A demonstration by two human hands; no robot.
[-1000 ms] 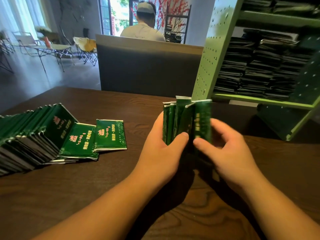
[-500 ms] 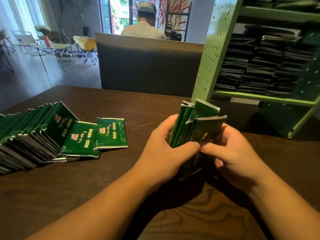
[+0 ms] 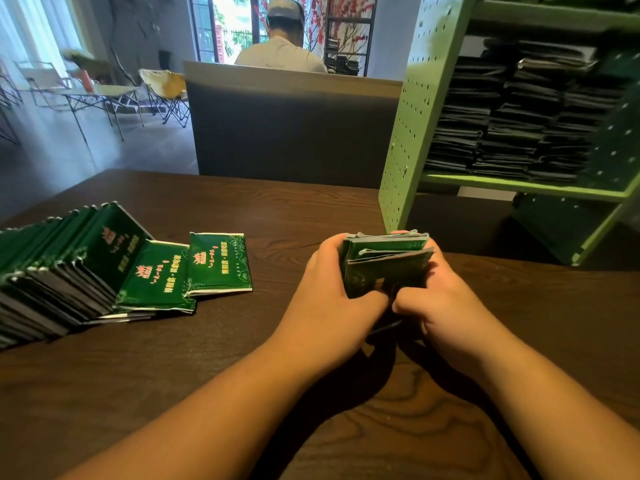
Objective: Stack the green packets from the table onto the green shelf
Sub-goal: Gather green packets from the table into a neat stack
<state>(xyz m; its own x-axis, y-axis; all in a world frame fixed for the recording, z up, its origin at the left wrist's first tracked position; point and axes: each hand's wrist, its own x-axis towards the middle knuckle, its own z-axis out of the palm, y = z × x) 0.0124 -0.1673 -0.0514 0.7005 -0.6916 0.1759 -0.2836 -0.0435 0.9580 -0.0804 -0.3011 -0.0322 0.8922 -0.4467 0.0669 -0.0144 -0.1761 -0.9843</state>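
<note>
Beyond the table's far edge stands a grey partition. Behind it a person in a cap sits facing away. At far left stand folding chairs and, seemingly, a small table.

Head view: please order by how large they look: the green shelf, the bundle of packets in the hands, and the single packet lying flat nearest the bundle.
1. green shelf, by far the largest.
2. and 3. bundle of packets and single flat packet: they look alike, so no ranking.
</note>
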